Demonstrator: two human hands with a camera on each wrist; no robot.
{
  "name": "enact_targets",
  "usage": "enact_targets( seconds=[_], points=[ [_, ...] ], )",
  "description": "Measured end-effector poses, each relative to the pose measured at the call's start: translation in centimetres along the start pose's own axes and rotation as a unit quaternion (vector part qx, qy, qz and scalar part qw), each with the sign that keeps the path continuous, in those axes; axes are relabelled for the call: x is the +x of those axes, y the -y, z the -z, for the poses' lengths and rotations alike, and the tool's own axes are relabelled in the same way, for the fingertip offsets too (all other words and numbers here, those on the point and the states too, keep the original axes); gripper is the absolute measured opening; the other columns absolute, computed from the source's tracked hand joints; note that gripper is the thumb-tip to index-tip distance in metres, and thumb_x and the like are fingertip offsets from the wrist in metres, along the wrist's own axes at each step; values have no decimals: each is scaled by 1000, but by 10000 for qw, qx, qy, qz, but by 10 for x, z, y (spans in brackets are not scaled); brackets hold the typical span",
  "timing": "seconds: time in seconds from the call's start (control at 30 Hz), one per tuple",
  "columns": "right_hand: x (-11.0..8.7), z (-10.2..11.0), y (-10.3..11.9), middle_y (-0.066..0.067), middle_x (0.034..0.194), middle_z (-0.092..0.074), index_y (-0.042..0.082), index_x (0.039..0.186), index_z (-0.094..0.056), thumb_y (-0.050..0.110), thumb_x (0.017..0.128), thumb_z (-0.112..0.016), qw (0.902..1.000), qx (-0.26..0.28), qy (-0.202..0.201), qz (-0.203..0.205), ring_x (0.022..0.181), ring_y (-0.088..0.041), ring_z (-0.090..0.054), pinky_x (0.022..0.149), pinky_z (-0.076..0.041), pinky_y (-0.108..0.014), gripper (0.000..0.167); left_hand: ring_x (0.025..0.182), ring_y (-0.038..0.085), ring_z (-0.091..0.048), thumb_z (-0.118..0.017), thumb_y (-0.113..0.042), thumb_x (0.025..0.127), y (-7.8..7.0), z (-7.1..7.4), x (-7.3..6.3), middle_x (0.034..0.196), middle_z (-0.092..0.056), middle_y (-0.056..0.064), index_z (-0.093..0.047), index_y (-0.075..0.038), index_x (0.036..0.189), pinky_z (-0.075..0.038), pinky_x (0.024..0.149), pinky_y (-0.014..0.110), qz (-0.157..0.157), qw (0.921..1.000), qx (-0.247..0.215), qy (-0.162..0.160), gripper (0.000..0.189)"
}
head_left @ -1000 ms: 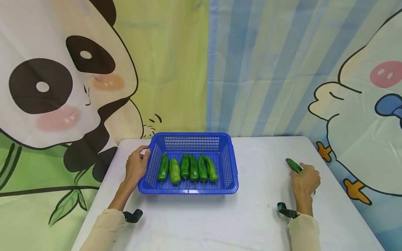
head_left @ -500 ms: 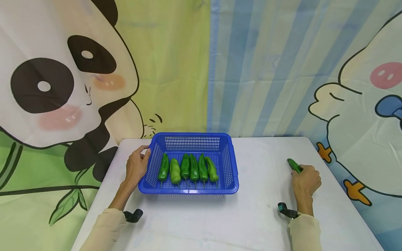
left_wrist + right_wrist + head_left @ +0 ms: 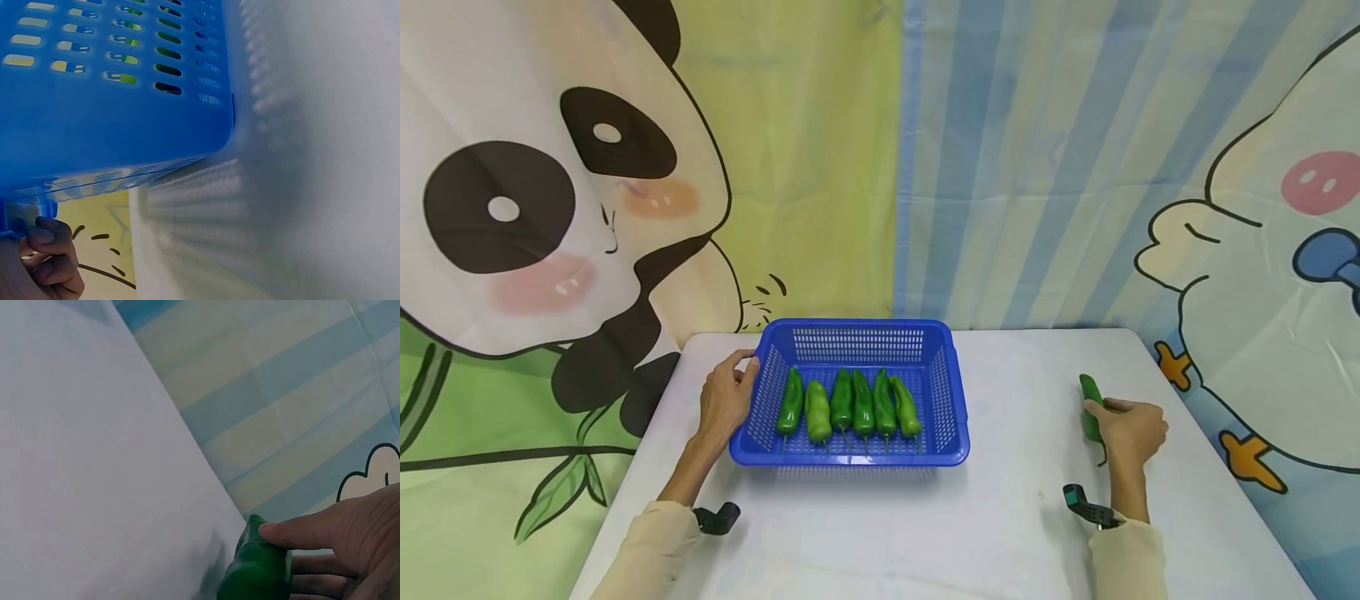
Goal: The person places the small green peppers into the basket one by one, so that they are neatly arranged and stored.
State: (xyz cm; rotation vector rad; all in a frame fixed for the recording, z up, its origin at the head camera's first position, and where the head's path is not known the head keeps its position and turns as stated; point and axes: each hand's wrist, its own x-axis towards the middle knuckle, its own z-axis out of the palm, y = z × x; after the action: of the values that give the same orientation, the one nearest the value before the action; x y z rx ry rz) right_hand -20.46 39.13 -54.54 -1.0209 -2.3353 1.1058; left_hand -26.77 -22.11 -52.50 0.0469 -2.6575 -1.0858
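My left hand (image 3: 727,396) grips the left rim of a blue perforated plastic basket (image 3: 850,458); in the left wrist view its curled fingers (image 3: 55,253) hook the rim. Several green peppers lie side by side in the basket, stems toward me, among them a lighter green pepper (image 3: 817,411). Over the right part of the table, my right hand (image 3: 1131,429) pinches another green pepper (image 3: 1091,408) between thumb and fingers, its tip pointing away and its stem toward me. The right wrist view shows the thumb lying along this pepper (image 3: 257,565).
The white table (image 3: 955,533) ends at a curtain backdrop (image 3: 1000,167) with a panda and other cartoon figures. A black wrist device (image 3: 718,517) sits on the left wrist, and another black device (image 3: 1086,504) on the right one.
My right hand has turned so that its pepper points more directly away and shows more of its length, with the stem in view. My left hand and the basket have stayed put.
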Motion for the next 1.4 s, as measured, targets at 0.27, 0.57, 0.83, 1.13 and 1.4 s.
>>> enact_targets(
  seconds=[0.27,0.57,0.83,1.13,1.4],
  points=[
    [-9,1,10,-34,153,-57,-8,138,-70,30,100,-79,9924,645,805,-676,134,-44,-61,87,-60,-33,55,62,21,-58,-54,-30,115,2,-1,-1,73,-70,14,-67,-3,143,-39,57,33,-18,10000,11,-49,41],
    [-17,-6,16,-34,159,-51,-14,146,-59,27,101,-78,9734,1452,1423,-1060,82,-1,-63,65,-54,-12,64,62,21,-57,-53,-31,115,0,-1,-1,74,-70,15,-67,-4,144,-40,58,34,45,10000,44,-48,42],
    [-25,-13,21,-21,128,-73,-15,148,-57,25,98,-83,9588,1984,1670,-1159,66,6,-67,65,-58,-17,69,63,22,-58,-52,-31,116,-1,0,-1,74,-71,15,-66,-4,145,-40,59,35,5,10000,-6,-14,42],
    [-39,-17,36,12,76,-70,-18,147,-55,19,99,-81,9450,2322,2074,-1000,68,0,-74,64,-60,-19,66,64,24,-59,-52,-31,116,-1,1,0,76,-72,16,-66,-3,145,-40,59,35,15,10000,-14,10,43],
    [-50,-17,53,12,77,-72,-18,149,-52,18,101,-78,9346,2545,2355,-796,70,-1,-76,67,-61,-19,65,64,25,-60,-53,-30,115,0,-1,0,77,-72,17,-66,-3,145,-41,59,35,25,10000,-7,-9,42]
  ],
)
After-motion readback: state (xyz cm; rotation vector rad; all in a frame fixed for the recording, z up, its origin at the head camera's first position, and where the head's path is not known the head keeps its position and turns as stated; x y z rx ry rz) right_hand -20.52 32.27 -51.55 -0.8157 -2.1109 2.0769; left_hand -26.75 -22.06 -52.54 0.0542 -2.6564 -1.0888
